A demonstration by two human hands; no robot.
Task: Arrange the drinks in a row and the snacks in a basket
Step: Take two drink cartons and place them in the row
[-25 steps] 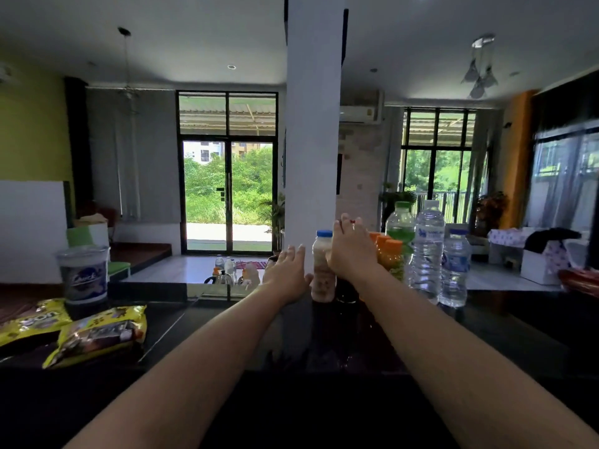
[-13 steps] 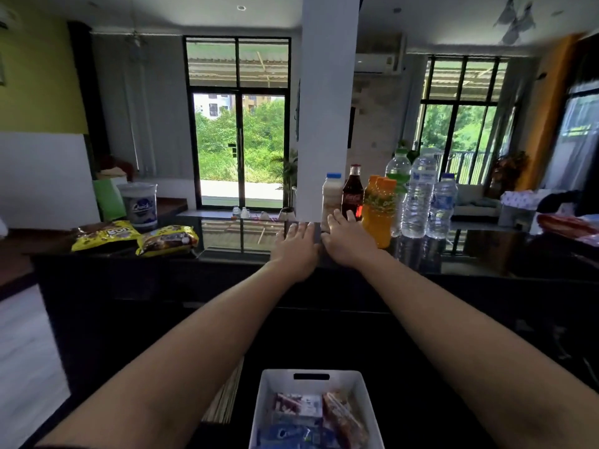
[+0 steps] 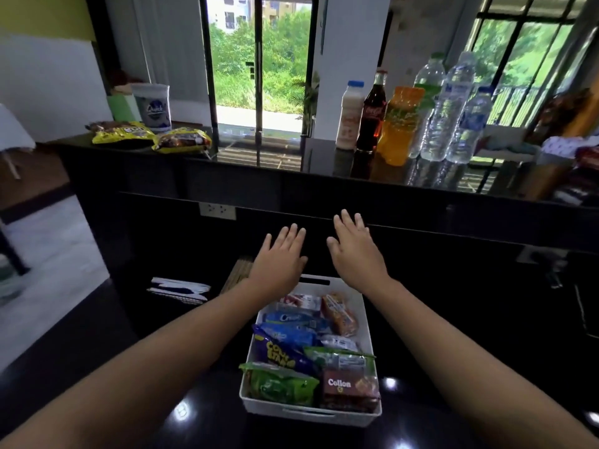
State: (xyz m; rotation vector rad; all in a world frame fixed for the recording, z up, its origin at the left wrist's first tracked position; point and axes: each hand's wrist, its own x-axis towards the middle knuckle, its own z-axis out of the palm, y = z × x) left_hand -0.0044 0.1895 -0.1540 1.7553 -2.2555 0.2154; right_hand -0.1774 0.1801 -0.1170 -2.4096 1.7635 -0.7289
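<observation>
Basket (image 3: pixel 309 413) sits near centre on low counter (image 3: pixel 453 400), packed w/ snack packs. Loaded, it's prob fairly heavy but stiff-walled; best taken w/ both hands at the end slots, e.g. far slot (image 3: pixel 314 280). 2 snacks not yet in: yellow bag (image 3: pixel 121 132) & 2nd bag (image 3: pixel 183 141) lie side by side far left on high counter (image 3: pixel 285 160), cup (image 3: pixel 155 106) just behind. Bags look light, soft, crinkly, contents crushable, so pinch a sealed edge or cradle flat, no squeezing. Cup seems stiff & light; grip round the body. Drinks stand in a tight rough row far right: milk bottle (image 3: pixel 350 116), cola (image 3: pixel 372 115), orange (image 3: pixel 400 124), water bottles (image 3: pixel 445 111). Cola looks like glass: heavy, slick, breakable, so grip mid-body. L hand (image 3: pixel 278 260) & R hand (image 3: pixel 355 251) hover over basket's far end, fingers straight, holding nothing
</observation>
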